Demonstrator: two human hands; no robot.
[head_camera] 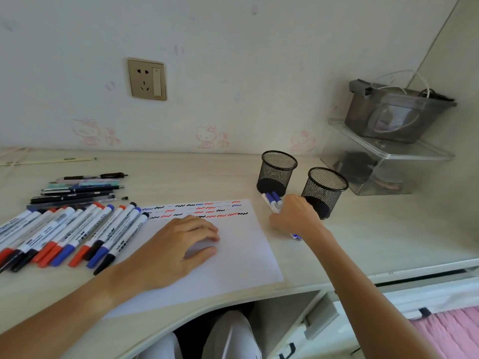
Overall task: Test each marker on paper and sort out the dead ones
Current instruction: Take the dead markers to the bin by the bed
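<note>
Right of centre in the frame, a small cluster of blue-capped markers [273,202] is covered by the right hand [294,216]; the fingers are curled over the barrels, though whether they are truly gripped cannot be told. The barrels are white with blue caps, and a blue end shows below the wrist. The paper [233,252], marked along its top with black, blue and red squiggles, is pressed by the left hand [181,244], fingers relaxed and flat. A row of markers [64,234] is laid out at the left edge, with pens [83,189] above. Two black mesh cups [278,172] [325,190] are crowded just beyond the right hand.
</note>
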